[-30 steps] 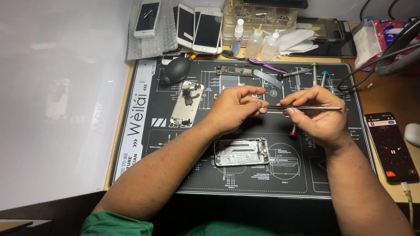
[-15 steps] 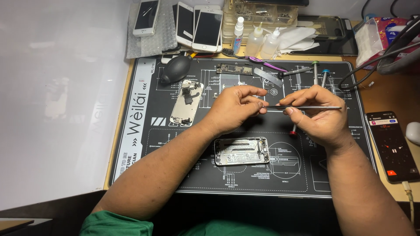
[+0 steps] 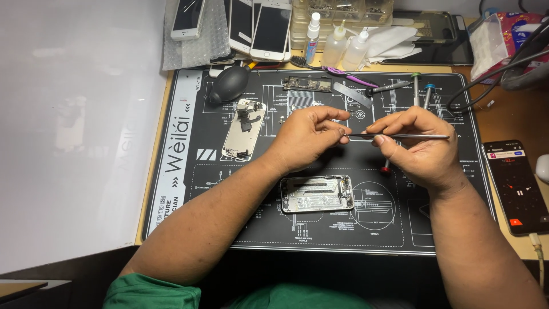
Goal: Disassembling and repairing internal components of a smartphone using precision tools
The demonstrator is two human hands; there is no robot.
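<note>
While both hands meet above black repair mat, right hand pinches thin metal tweezers; left hand closes fingertips at tweezer tip, on part too small to tell. Opened phone frame lies below hands, mostly stripped; removed screen assembly lies apart, left. Reassembly seems not begun.

Two hands: left, right. One tweezers. One mat. One open phone shell, one stripped screen, one circuit board. One blower. Three bottles (one a sprayer). One lit phone. At least three phones stacked behind. Two upright screwdrivers.
</note>
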